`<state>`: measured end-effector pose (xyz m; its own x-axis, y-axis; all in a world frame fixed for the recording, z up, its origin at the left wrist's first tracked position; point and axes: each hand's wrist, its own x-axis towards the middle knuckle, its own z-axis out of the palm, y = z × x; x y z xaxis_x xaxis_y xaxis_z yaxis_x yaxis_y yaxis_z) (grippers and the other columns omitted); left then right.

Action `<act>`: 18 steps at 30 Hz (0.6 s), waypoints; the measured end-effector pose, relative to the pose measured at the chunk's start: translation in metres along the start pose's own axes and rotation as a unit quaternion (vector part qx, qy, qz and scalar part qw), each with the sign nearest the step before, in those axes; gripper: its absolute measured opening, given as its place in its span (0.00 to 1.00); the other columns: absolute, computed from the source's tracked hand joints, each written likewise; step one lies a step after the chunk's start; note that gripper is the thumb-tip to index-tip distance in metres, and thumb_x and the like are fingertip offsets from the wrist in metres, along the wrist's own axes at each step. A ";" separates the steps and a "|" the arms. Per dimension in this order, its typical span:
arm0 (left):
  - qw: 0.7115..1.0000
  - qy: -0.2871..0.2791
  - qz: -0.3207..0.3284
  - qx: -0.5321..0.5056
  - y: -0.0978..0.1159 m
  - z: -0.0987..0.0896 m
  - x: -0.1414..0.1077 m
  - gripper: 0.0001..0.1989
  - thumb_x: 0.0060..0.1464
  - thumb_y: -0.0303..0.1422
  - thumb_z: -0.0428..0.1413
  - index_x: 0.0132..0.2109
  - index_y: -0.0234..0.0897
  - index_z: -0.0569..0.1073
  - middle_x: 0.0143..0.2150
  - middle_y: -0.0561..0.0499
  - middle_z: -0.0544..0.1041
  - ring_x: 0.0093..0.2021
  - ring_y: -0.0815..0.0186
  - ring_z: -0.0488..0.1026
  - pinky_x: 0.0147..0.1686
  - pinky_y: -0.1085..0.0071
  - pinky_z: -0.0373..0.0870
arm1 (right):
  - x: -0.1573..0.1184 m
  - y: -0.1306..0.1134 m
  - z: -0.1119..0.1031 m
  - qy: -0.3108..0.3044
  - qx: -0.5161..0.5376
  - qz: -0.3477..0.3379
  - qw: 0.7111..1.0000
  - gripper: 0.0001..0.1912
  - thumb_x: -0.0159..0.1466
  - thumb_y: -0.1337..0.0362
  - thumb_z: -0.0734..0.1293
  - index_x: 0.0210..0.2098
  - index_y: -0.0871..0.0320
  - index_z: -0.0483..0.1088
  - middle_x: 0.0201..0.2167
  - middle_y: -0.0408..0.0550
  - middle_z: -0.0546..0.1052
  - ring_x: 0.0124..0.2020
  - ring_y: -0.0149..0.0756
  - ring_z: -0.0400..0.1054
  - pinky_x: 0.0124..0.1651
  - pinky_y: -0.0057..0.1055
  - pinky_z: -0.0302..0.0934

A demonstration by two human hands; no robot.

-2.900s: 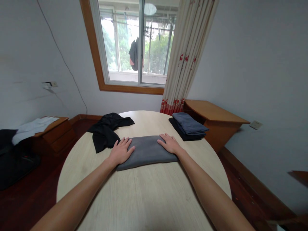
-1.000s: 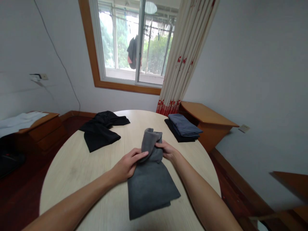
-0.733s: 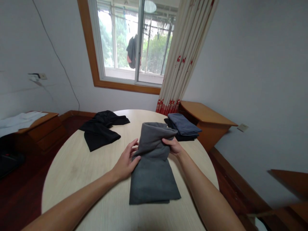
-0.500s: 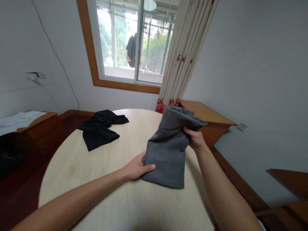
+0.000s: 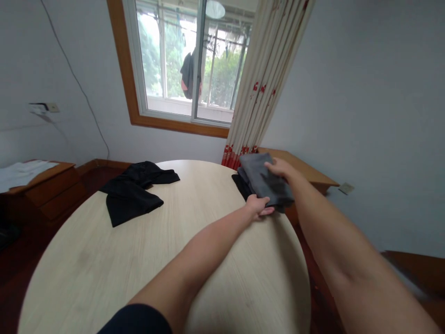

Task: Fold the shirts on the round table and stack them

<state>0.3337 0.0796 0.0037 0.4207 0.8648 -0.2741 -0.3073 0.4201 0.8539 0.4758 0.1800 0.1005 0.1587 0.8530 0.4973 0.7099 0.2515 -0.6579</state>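
Note:
A folded grey garment (image 5: pixel 266 183) is held in both hands at the far right edge of the round table. My left hand (image 5: pixel 257 207) grips its near edge, thumb on top and fingers underneath. At its far right side, my right hand (image 5: pixel 280 168) pinches the cloth with the thumb over it. Beneath and partly covered by the grey garment lie dark folded clothes (image 5: pixel 240 186). Whether the garment rests fully on them I cannot tell. A crumpled black garment (image 5: pixel 135 188) lies spread on the left side of the table, apart from both hands.
The round pale wooden table (image 5: pixel 187 222) fills the foreground. Behind its right edge stands a brown wooden cabinet (image 5: pixel 309 169) beside a long curtain (image 5: pixel 257 93). A low wooden drawer unit (image 5: pixel 45 188) with white cloth on top is at the left.
Both hands have carried the grey garment away from me and to the right, from above the near table to over the dark clothes. It now looks more compactly folded and lies flatter.

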 end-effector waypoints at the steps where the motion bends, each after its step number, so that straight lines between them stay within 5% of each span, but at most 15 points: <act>1: 1.000 0.000 -0.016 0.016 -0.008 -0.006 -0.002 0.13 0.61 0.25 0.59 0.52 0.28 0.68 0.42 0.41 0.78 0.26 0.72 0.76 0.29 0.73 0.76 | -0.013 0.007 0.013 -0.033 -0.029 0.040 0.998 0.12 0.53 0.65 0.77 0.33 0.67 0.76 0.47 0.72 0.79 0.52 0.54 0.73 0.59 0.52 0.59; 4: 0.998 -0.016 -0.045 0.048 -0.025 -0.040 -0.018 0.11 0.57 0.24 0.61 0.46 0.29 0.70 0.33 0.48 0.75 0.23 0.70 0.75 0.26 0.73 0.74 | -0.056 0.017 0.040 -0.124 -0.124 0.113 0.978 0.15 0.58 0.60 0.75 0.37 0.68 0.78 0.49 0.72 0.78 0.53 0.58 0.73 0.59 0.50 0.61; 7: 0.993 -0.030 -0.033 0.105 -0.018 -0.093 -0.048 0.11 0.54 0.27 0.63 0.44 0.32 0.72 0.32 0.49 0.75 0.26 0.68 0.76 0.29 0.72 0.75 | -0.098 0.005 0.052 -0.168 -0.276 0.095 0.942 0.23 0.69 0.54 0.63 0.54 0.65 0.74 0.59 0.68 0.73 0.62 0.57 0.65 0.64 0.52 0.55; 9: 0.957 0.005 0.062 0.285 0.004 -0.138 -0.072 0.09 0.58 0.31 0.59 0.46 0.33 0.74 0.36 0.46 0.77 0.30 0.66 0.77 0.35 0.69 0.75 | -0.124 -0.013 0.059 -0.150 -0.330 0.039 0.931 0.26 0.72 0.54 0.58 0.61 0.64 0.69 0.65 0.66 0.67 0.67 0.56 0.58 0.66 0.56 0.49; 12: 0.773 0.103 0.186 0.598 0.047 -0.214 -0.109 0.12 0.61 0.35 0.55 0.48 0.35 0.77 0.48 0.41 0.80 0.50 0.55 0.76 0.53 0.60 0.71 | -0.163 -0.047 0.081 -0.162 -0.315 -0.040 0.934 0.26 0.72 0.56 0.59 0.64 0.64 0.66 0.69 0.63 0.62 0.71 0.52 0.52 0.70 0.53 0.44; 14: 0.657 0.194 0.180 0.706 0.070 -0.264 -0.132 0.17 0.62 0.36 0.52 0.54 0.35 0.76 0.58 0.39 0.76 0.59 0.50 0.71 0.60 0.55 0.65 | -0.187 -0.069 0.101 -0.213 -0.276 -0.064 0.935 0.26 0.71 0.56 0.62 0.63 0.63 0.68 0.69 0.62 0.62 0.71 0.50 0.53 0.70 0.49 0.45; 16: 0.586 0.283 0.139 0.746 0.082 -0.307 -0.150 0.24 0.61 0.39 0.52 0.61 0.33 0.72 0.64 0.35 0.70 0.64 0.46 0.65 0.62 0.50 0.61 | -0.207 -0.088 0.120 -0.260 -0.252 -0.070 0.930 0.27 0.69 0.56 0.65 0.63 0.63 0.67 0.70 0.64 0.60 0.71 0.52 0.52 0.71 0.50 0.43; 18: 0.552 0.348 0.091 0.752 0.082 -0.342 -0.164 0.32 0.60 0.45 0.52 0.67 0.33 0.67 0.70 0.33 0.62 0.69 0.41 0.57 0.64 0.41 0.55 | -0.224 -0.100 0.136 -0.297 -0.244 -0.068 0.921 0.30 0.67 0.55 0.67 0.64 0.63 0.66 0.71 0.65 0.57 0.72 0.55 0.49 0.71 0.53 0.41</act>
<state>-0.0523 0.0663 -0.0325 -0.0908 0.9714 0.2193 0.9866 0.0578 0.1524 0.2760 0.0265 -0.0222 -0.2555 0.9647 0.0632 0.9419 0.2631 -0.2088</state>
